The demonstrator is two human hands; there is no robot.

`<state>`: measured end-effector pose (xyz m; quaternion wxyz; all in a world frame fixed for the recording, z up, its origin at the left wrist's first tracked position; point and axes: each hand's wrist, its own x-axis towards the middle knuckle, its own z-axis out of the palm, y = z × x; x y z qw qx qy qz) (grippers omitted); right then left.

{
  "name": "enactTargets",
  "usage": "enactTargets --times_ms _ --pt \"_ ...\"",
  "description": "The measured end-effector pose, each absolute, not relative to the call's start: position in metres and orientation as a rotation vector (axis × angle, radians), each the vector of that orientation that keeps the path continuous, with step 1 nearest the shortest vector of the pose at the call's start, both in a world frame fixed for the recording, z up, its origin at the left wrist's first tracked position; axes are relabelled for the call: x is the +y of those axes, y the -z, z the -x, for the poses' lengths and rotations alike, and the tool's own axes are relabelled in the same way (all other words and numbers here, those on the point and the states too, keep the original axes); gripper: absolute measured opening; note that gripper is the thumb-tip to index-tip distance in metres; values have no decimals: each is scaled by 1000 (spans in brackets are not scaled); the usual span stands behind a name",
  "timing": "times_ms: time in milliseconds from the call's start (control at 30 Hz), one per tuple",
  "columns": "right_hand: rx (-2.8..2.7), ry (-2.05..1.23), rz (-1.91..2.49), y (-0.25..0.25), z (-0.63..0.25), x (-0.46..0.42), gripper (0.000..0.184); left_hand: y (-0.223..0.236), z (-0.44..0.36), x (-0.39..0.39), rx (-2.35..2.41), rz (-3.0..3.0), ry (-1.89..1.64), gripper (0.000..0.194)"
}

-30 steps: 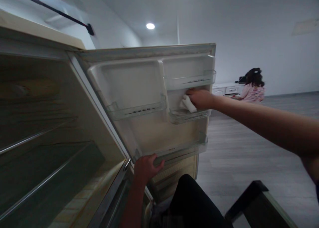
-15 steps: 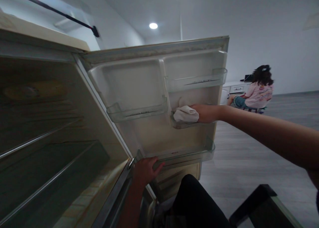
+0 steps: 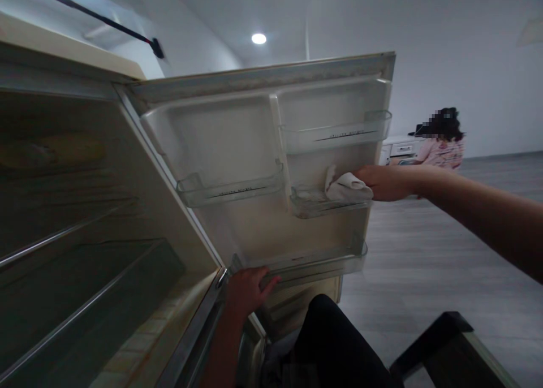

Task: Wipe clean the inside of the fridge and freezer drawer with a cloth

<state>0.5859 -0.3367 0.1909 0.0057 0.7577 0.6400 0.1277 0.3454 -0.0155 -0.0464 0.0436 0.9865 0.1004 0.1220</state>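
Note:
My right hand [image 3: 384,182] is closed around a white cloth [image 3: 348,186], which lies in the middle right door bin [image 3: 307,207] of a fridge. The fridge door [image 3: 254,229] is swung wide, with its inner face towards me. Low on the door, my left hand [image 3: 250,289] rests by the left end of the long bottom bin [image 3: 314,268], thumb and fingers apart, holding nothing. Two other clear bins, an upper right one [image 3: 339,139] and a left one [image 3: 233,191], are fixed to the same door.
To the left is the fridge interior with glass shelves [image 3: 85,309]. My dark-clad knee [image 3: 326,331] is below the door. A dark-framed object [image 3: 445,343] stands on the floor at lower right. Beyond, a person in a pink top [image 3: 445,153] sits by a white cabinet [image 3: 403,149].
My right hand has slid the cloth rightwards along the middle right bin, from its left part to its right end. My left hand has stayed where it was.

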Motion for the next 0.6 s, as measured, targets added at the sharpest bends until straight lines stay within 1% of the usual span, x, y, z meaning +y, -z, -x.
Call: enactTargets --times_ms 67,100,200,267,367,467,600 --pt "2039 -351 -2351 -186 -576 -330 18 45 -346 -18 309 -3008 -359 45" --pt "2057 -414 -2333 -181 -569 -324 18 44 -347 -19 304 -3006 -350 45" --pt "2048 -860 -2207 -154 -548 -299 32 41 -351 -23 308 -3012 -349 46" --pt "2017 -1118 -2079 -133 -537 -280 37 40 -353 -26 338 -3033 -363 49" --pt "1959 -1384 -1964 -110 -535 -258 46 40 -358 -30 370 -3076 -386 51" --pt "1867 -1470 -1970 -102 -549 -246 49 39 -364 -33 400 -3118 -373 54" --pt "1862 -1431 -1869 -106 -583 -245 46 38 -375 -39 463 -3151 -359 59"
